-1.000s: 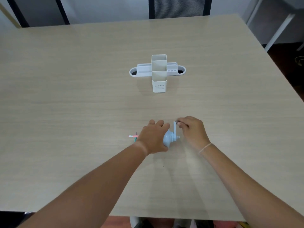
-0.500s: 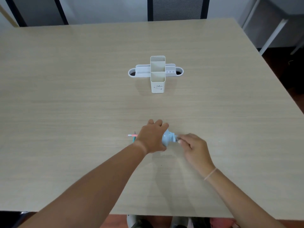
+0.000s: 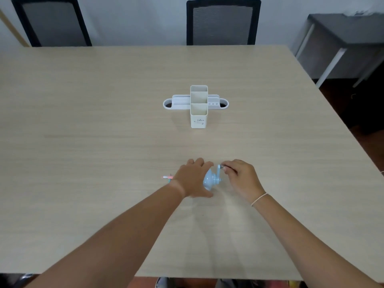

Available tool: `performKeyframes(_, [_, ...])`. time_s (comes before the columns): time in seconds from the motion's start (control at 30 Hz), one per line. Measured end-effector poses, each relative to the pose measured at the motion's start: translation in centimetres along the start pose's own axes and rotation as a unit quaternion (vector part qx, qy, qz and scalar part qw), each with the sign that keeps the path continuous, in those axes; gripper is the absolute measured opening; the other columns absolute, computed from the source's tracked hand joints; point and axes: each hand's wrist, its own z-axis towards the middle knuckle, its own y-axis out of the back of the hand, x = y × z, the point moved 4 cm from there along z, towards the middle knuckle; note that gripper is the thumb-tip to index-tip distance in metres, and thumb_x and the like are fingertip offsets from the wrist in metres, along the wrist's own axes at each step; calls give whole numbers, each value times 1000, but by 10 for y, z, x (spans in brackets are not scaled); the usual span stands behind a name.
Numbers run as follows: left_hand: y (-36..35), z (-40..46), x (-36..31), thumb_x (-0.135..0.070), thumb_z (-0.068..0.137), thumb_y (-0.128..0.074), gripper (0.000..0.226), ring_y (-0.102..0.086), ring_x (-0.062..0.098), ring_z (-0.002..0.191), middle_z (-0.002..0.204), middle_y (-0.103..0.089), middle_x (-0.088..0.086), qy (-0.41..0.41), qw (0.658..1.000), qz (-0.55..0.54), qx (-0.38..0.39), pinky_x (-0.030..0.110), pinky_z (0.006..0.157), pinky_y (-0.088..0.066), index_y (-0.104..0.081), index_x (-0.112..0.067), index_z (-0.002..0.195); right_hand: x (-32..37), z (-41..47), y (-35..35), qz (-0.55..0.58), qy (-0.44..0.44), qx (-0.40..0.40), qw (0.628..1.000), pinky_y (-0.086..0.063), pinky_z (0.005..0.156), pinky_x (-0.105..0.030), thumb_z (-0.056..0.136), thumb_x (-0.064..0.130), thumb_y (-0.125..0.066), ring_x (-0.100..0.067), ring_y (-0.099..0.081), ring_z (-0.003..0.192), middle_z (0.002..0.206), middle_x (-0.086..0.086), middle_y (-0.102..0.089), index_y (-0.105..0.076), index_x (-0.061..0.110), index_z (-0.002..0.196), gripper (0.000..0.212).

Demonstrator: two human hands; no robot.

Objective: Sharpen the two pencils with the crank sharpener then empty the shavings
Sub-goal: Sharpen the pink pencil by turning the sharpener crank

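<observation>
A pale blue crank sharpener (image 3: 209, 181) sits on the wooden table (image 3: 104, 142) near its front. My left hand (image 3: 193, 176) lies over the sharpener's body and holds it down. My right hand (image 3: 242, 177) pinches the crank handle (image 3: 219, 170), which points up and away from me. A pink pencil end (image 3: 167, 177) sticks out to the left of my left hand, with a bit of green beside it. The rest of the pencils is hidden under my hand.
A white desk organiser (image 3: 198, 106) with upright compartments stands at the table's middle. Two black chairs (image 3: 223, 21) stand behind the far edge. A grey side table (image 3: 340, 44) is at the right.
My right hand has turned the crank: the handle was up, went down toward me half a second ago, and is up again now. The left hand has stayed on the sharpener.
</observation>
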Motion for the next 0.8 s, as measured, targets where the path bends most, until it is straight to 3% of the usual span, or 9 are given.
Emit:
performKeyframes(0.17, [7, -5, 6, -55, 67, -69, 97, -37, 28, 125, 144, -32, 0, -6, 999, -26, -24, 43, 104, -39, -16, -36, 146, 3, -3, 6, -17, -6, 3, 1000, -35, 63, -12, 87, 10, -59, -20, -55, 77, 79, -7, -58, -67, 8, 109, 23])
performKeyframes(0.23, [15, -9, 13, -54, 68, -70, 95, -35, 27, 127, 145, -30, -2, -2, 998, -49, -37, 42, 105, -37, -17, -39, 145, 7, -6, 12, -30, 3, -11, 999, -33, 67, -16, 87, 13, -59, -18, -51, 75, 76, -6, -55, -63, 11, 114, 28])
performKeyframes(0.33, [26, -20, 33, -51, 70, -71, 91, -33, 25, 131, 146, -31, -2, 15, 997, -75, -27, 42, 109, -35, -21, -36, 145, 25, -9, 15, -49, 49, -22, 997, -43, 77, -28, 86, 12, -60, -17, -48, 76, 75, -5, -53, -63, 11, 114, 28])
performKeyframes(0.4, [32, -29, 48, -47, 72, -71, 87, -33, 25, 132, 145, -33, -1, 30, 996, -85, -22, 42, 110, -34, -25, -34, 144, 37, -11, 11, -54, 80, -11, 995, -44, 81, -28, 85, 12, -60, -21, -50, 78, 76, -7, -56, -64, 9, 112, 28])
performKeyframes(0.5, [33, -39, 66, -43, 76, -69, 77, -35, 25, 131, 142, -38, 1, 47, 995, -89, -12, 38, 111, -34, -31, -30, 142, 49, -14, -3, -73, 96, 41, 992, -37, 87, -25, 85, 13, -59, -28, -53, 99, 99, -14, -63, -61, 9, 116, 31])
performKeyframes(0.63, [28, -44, 75, -37, 83, -64, 60, -39, 23, 131, 139, -44, 2, 59, 994, -89, 1, 35, 110, -34, -41, -25, 138, 63, -17, -28, -102, 108, 112, 982, -34, 100, -29, 86, 18, -59, -26, -43, 121, 127, -8, -53, -51, 12, 126, 42])
performKeyframes(0.8, [21, -42, 73, -32, 91, -55, 42, -48, 21, 124, 130, -54, 4, 58, 995, -81, -16, 31, 104, -38, -53, -19, 130, 70, -11, -54, -165, 84, 198, 963, -29, 106, -28, 84, 24, -61, -21, -34, 131, 139, -3, -43, -38, 12, 135, 57])
